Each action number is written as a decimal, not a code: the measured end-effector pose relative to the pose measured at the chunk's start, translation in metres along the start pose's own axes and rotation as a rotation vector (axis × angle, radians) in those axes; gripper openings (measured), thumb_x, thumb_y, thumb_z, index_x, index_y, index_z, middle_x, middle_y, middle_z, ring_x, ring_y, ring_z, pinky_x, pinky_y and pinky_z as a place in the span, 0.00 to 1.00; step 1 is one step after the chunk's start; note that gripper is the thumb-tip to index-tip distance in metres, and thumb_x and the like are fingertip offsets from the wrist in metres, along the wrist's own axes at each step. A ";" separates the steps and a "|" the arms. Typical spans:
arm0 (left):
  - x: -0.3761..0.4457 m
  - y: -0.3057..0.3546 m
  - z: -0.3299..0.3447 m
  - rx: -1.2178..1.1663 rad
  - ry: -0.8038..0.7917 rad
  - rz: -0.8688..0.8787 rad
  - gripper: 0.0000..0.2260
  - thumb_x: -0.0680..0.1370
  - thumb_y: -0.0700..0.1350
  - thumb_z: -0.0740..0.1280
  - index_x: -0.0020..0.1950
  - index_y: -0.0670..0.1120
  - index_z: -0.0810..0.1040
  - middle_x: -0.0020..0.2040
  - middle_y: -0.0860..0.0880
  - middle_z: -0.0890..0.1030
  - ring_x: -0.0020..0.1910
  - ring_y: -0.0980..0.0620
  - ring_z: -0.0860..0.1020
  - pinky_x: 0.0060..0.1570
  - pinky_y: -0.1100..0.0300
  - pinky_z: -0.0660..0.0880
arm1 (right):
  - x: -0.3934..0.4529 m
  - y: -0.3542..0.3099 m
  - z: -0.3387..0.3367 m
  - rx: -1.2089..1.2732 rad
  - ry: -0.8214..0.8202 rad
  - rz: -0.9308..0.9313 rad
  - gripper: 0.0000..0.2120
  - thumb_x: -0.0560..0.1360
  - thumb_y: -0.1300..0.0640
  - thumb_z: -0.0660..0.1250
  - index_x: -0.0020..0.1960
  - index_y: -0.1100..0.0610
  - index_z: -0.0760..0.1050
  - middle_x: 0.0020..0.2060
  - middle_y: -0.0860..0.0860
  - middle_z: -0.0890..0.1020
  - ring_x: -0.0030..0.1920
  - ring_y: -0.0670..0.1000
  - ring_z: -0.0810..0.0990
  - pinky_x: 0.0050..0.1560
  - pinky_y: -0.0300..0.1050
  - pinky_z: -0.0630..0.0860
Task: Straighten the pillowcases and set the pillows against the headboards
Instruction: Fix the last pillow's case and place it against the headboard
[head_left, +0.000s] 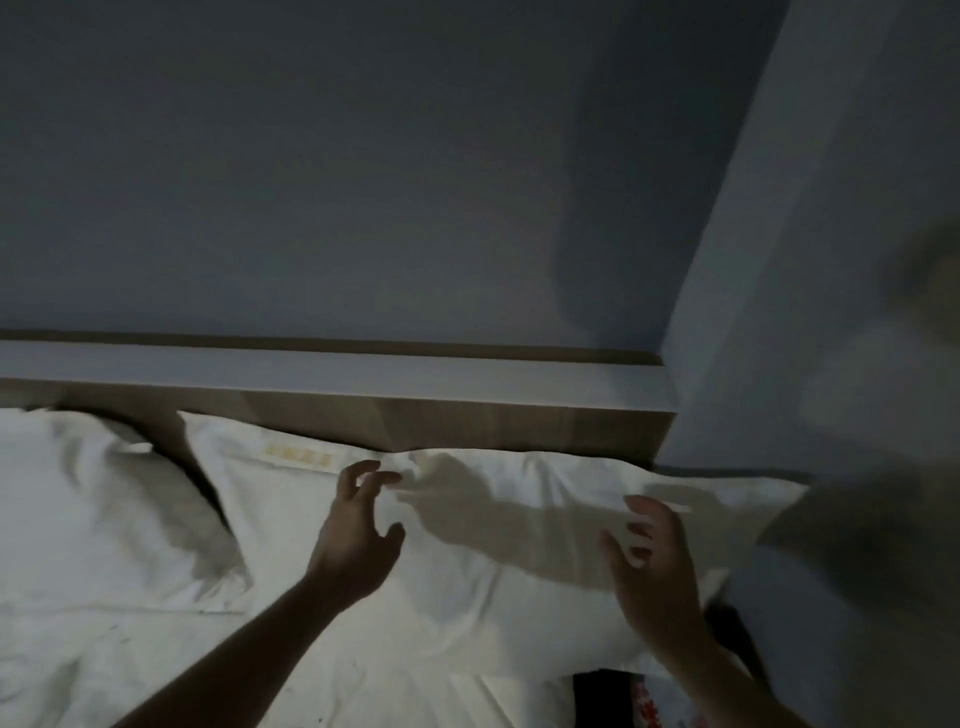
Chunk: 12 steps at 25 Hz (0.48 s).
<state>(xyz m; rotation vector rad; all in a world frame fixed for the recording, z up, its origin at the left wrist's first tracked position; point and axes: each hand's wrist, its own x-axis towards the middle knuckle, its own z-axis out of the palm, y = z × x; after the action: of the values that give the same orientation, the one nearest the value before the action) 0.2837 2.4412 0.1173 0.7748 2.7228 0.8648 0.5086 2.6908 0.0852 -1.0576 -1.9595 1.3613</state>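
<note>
A big white pillow (467, 561) lies flat on the bed, and its far edge is right up against the wooden headboard (467, 423). Its pillowcase looks mostly smooth, with small wrinkles near the top edge. A little yellow label (298, 453) sits close to that top edge, on the left part. The person's left hand (358, 525) is over the middle of the pillow. Its fingers are spread and bent like a claw, and the fingertips (387, 477) reach the wrinkled bit by the top edge. The picture is dim and blurry there, so I cannot tell if they pinch the cloth or only touch it. The right hand (652, 561) is over the right part of the same pillow. Its fingers are apart and loosely curved, and it holds nothing. I cannot tell if it rests on the pillow or floats just above it. Both hands throw dark shadows on the white cloth. A second white pillow (104, 499) lies to the left, just beside the first one, also up near the headboard. It is more crumpled. In front of the pillows is a rumpled white sheet (260, 675). A pale ledge (337, 371) runs along the top of the headboard. Above it is a gray wall (363, 182). At the bottom right, something dark with red and white on it (649, 699) pokes out from under the big pillow.
</note>
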 end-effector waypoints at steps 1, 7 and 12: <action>0.003 -0.020 -0.011 -0.004 0.031 -0.065 0.25 0.72 0.39 0.75 0.69 0.50 0.76 0.73 0.49 0.67 0.60 0.48 0.79 0.57 0.52 0.81 | 0.002 -0.007 0.014 -0.018 -0.083 -0.045 0.22 0.75 0.56 0.76 0.64 0.44 0.73 0.62 0.47 0.77 0.57 0.47 0.79 0.56 0.53 0.80; 0.021 -0.112 -0.094 0.013 0.121 -0.456 0.26 0.72 0.41 0.74 0.69 0.43 0.75 0.71 0.43 0.68 0.65 0.41 0.78 0.69 0.52 0.73 | 0.020 -0.070 0.121 -0.276 -0.456 -0.364 0.25 0.75 0.58 0.75 0.67 0.42 0.72 0.62 0.42 0.76 0.64 0.50 0.77 0.63 0.50 0.77; 0.046 -0.169 -0.162 0.068 0.167 -0.686 0.29 0.76 0.48 0.71 0.75 0.45 0.69 0.73 0.43 0.65 0.68 0.39 0.76 0.69 0.50 0.73 | 0.033 -0.091 0.201 -0.299 -0.625 -0.570 0.25 0.78 0.41 0.66 0.73 0.48 0.72 0.67 0.44 0.75 0.65 0.46 0.75 0.61 0.50 0.75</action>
<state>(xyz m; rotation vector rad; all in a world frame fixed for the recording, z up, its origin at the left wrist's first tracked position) 0.1213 2.2693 0.1508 -0.2478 2.8504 0.6894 0.3069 2.5961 0.0979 -0.1141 -2.6973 1.1663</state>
